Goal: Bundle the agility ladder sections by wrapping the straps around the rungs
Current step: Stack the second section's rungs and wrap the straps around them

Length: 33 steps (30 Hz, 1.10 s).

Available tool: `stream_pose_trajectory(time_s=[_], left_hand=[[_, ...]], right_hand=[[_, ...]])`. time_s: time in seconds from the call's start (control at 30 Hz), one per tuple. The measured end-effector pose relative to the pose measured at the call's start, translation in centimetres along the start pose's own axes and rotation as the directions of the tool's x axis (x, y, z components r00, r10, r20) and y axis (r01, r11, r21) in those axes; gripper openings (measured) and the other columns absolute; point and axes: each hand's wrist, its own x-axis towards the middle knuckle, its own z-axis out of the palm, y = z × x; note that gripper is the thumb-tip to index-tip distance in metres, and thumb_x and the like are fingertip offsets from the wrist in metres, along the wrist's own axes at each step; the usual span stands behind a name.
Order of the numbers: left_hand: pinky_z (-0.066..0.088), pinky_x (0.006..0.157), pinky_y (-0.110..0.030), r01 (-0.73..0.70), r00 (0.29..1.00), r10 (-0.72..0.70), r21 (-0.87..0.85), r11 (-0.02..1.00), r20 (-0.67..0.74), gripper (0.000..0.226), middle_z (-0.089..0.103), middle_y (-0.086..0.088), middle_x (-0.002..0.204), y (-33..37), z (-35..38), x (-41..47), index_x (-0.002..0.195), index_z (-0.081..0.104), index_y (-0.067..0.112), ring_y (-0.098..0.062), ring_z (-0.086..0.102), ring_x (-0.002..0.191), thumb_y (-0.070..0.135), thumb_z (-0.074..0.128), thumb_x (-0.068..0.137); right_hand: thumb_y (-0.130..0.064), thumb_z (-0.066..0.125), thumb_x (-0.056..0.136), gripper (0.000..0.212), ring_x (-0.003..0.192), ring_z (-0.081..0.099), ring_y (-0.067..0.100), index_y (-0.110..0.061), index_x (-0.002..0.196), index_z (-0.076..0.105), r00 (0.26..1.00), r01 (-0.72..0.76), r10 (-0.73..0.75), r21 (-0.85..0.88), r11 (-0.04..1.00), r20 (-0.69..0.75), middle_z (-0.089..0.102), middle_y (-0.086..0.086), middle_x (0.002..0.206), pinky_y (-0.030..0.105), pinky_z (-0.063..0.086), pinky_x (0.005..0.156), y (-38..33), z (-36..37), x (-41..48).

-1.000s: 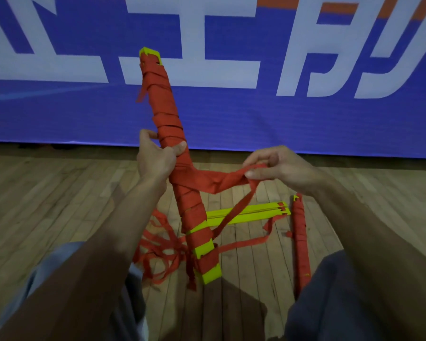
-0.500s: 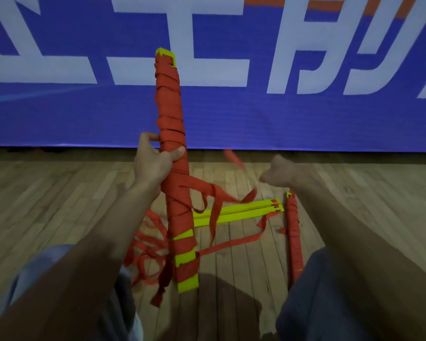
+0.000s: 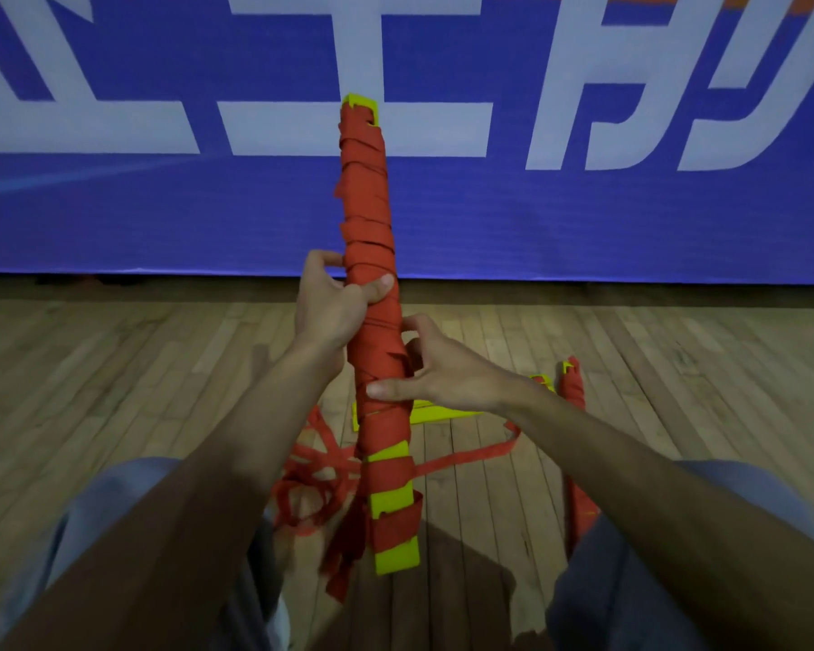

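Observation:
I hold a bundle of yellow ladder rungs point(image 3: 376, 350) upright in front of me, wound almost fully in red strap; yellow shows at its top tip and near its bottom end. My left hand point(image 3: 331, 306) grips the bundle around its middle, thumb across the front. Just below, my right hand point(image 3: 435, 368) presses on the bundle's right side, fingers spread over the wrapped strap. Loose red strap point(image 3: 318, 486) trails from the bundle's lower end to the floor. More yellow rungs point(image 3: 435, 411) lie flat behind the bundle, partly hidden by my right hand.
A second red-wrapped bundle point(image 3: 575, 415) lies on the wooden floor point(image 3: 114, 378) to the right. A blue banner wall point(image 3: 630, 218) with white letters closes off the far side. My knees frame the lower corners.
My right hand let the loose strap end swing around the bundle, then came in to press on the wrap. The bundle tilted upright and the strap now lies tight.

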Motion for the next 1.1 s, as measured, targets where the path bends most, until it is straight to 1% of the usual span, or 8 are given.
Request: stream_pose_trajectory(time_s=[0.13, 0.3, 0.43, 0.6, 0.7, 0.83, 0.97, 1.1], left_hand=[[0.059, 0.076, -0.047, 0.010, 1.000, -0.010, -0.010, 1.000, 0.000, 0.053, 0.068, -0.015, 0.098, 0.1, -0.3, 0.2, 0.111, 0.048, 0.019, -0.025, 0.070, 0.080, 0.018, 0.084, 0.073], [0.058, 0.079, -0.044, 0.001, 1.000, -0.002, -0.014, 1.000, -0.014, 0.054, 0.066, -0.007, 0.092, 0.0, 0.0, -0.1, 0.112, 0.048, 0.019, -0.021, 0.068, 0.079, 0.020, 0.084, 0.073], [0.057, 0.082, -0.047, 0.004, 0.998, -0.005, -0.007, 1.000, -0.056, 0.054, 0.067, -0.006, 0.091, -0.4, 0.3, 0.0, 0.108, 0.048, 0.021, -0.023, 0.069, 0.083, 0.024, 0.086, 0.070], [0.058, 0.081, -0.046, 0.028, 0.995, -0.031, -0.040, 0.999, -0.091, 0.055, 0.064, -0.001, 0.089, -0.5, 0.3, 0.5, 0.110, 0.046, 0.020, -0.022, 0.067, 0.084, 0.023, 0.085, 0.072], [0.057, 0.082, -0.047, 0.036, 0.994, -0.040, -0.045, 0.998, -0.101, 0.056, 0.062, 0.000, 0.089, -0.5, 0.3, 0.4, 0.112, 0.045, 0.021, -0.023, 0.067, 0.087, 0.025, 0.085, 0.073], [0.057, 0.082, -0.048, 0.025, 0.994, -0.027, -0.013, 1.000, -0.104, 0.058, 0.063, -0.001, 0.090, -0.7, 0.1, 0.5, 0.111, 0.043, 0.023, -0.025, 0.067, 0.087, 0.025, 0.085, 0.072], [0.056, 0.083, -0.048, 0.003, 0.995, 0.001, 0.041, 0.999, -0.096, 0.059, 0.063, -0.001, 0.092, -0.8, 0.2, 0.3, 0.111, 0.041, 0.025, -0.024, 0.067, 0.088, 0.025, 0.085, 0.071], [0.056, 0.086, -0.046, 0.006, 0.996, -0.002, 0.045, 0.999, -0.091, 0.055, 0.066, -0.002, 0.099, -0.7, 0.3, 0.3, 0.109, 0.043, 0.025, -0.022, 0.067, 0.091, 0.026, 0.085, 0.073]], right_hand=[[-0.044, 0.081, 0.074, 0.082, 0.099, 0.065, 0.014, -0.022, 0.138, 0.033, 0.996, -0.011, 0.010, -0.011, 1.000, -0.091, 0.067, 0.005, 0.109, 0.034, 0.054, 0.087, 0.2, -1.1, 0.2], [-0.055, 0.050, 0.094, 0.039, 0.100, 0.063, 0.019, -0.018, 0.104, 0.049, 0.981, -0.027, 0.057, 0.160, 0.987, -0.185, 0.065, 0.001, 0.099, 0.039, 0.048, 0.097, 0.5, -0.2, 0.5], [-0.046, 0.050, 0.097, 0.029, 0.071, 0.059, 0.015, -0.018, 0.092, 0.043, 0.928, 0.161, -0.210, -0.177, 0.971, -0.307, 0.061, -0.001, 0.080, 0.035, 0.047, 0.068, 0.5, -0.4, 0.0], [-0.051, 0.058, 0.087, 0.033, 0.092, 0.052, 0.010, -0.019, 0.094, 0.053, 0.841, 0.322, -0.485, -0.498, 0.805, -0.241, 0.052, -0.007, 0.100, 0.033, 0.048, 0.080, 1.4, -0.1, -0.5], [-0.052, 0.063, 0.081, 0.036, 0.090, 0.050, 0.010, -0.017, 0.089, 0.059, 0.791, 0.354, -0.555, -0.546, 0.759, -0.258, 0.050, -0.004, 0.097, 0.029, 0.046, 0.079, 1.5, -0.2, -0.4], [-0.045, 0.078, 0.075, 0.034, 0.082, 0.047, 0.003, -0.018, 0.087, 0.060, 0.883, 0.290, -0.415, -0.441, 0.850, -0.219, 0.052, -0.006, 0.092, 0.020, 0.043, 0.076, 1.0, 0.2, -0.5], [-0.036, 0.083, 0.074, 0.040, 0.074, 0.054, 0.003, -0.018, 0.096, 0.055, 0.958, 0.099, -0.174, -0.307, 0.947, -0.228, 0.057, -0.007, 0.083, 0.019, 0.043, 0.063, 0.4, 0.2, -0.7], [-0.034, 0.082, 0.077, 0.046, 0.083, 0.063, 0.010, -0.020, 0.104, 0.047, 0.984, -0.018, -0.010, -0.157, 0.987, -0.177, 0.060, -0.005, 0.095, 0.025, 0.053, 0.069, 0.4, 0.4, -0.7]])
